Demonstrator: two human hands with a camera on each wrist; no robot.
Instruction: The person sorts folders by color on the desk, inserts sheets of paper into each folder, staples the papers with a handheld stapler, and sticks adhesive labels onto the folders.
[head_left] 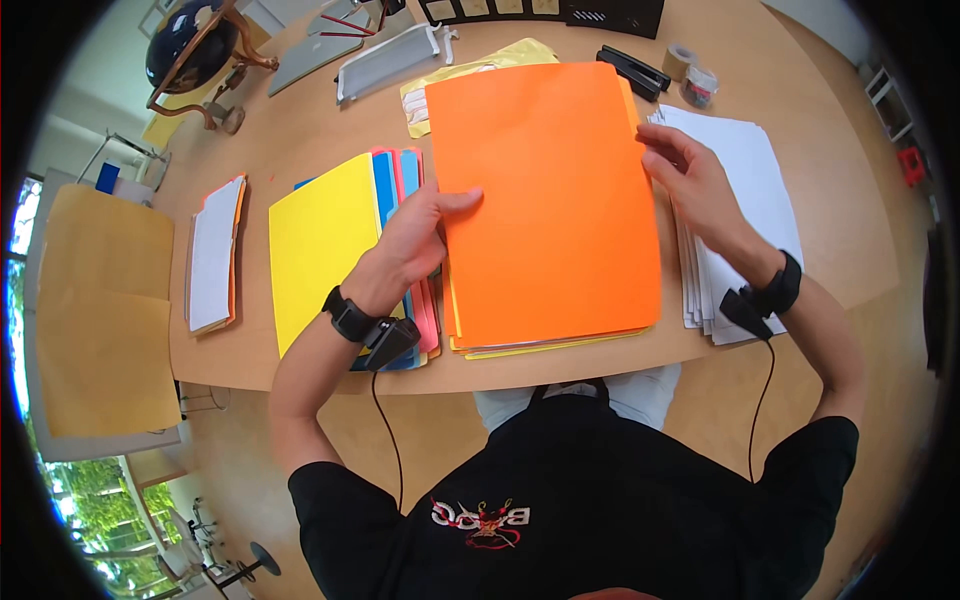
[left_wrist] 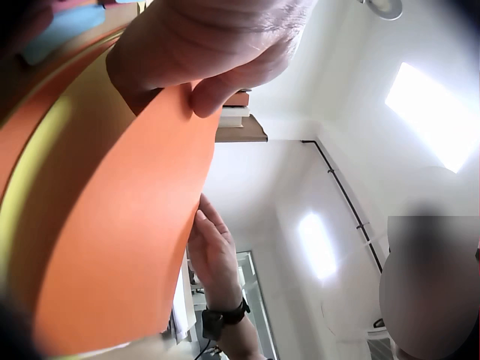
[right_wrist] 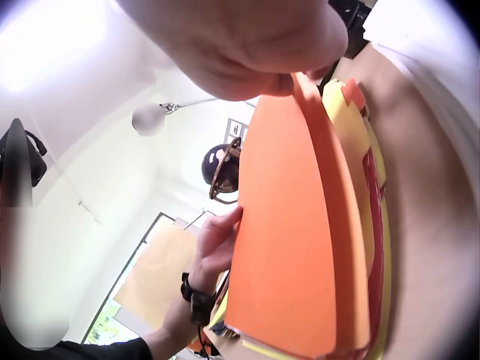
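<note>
At one desk point(head_left: 820, 180) | left hand point(head_left: 412, 235) + right hand point(head_left: 705, 190) | one orange folder point(head_left: 550, 210)

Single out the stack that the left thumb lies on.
The orange-topped stack, between the yellow-topped stack and the white papers on the right. Only there does the left hand's thumb overlap the top sheet's edge.

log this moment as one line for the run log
left hand grips orange folder by left edge | right hand at its right edge | yellow folder to the left | white papers to the right
</note>
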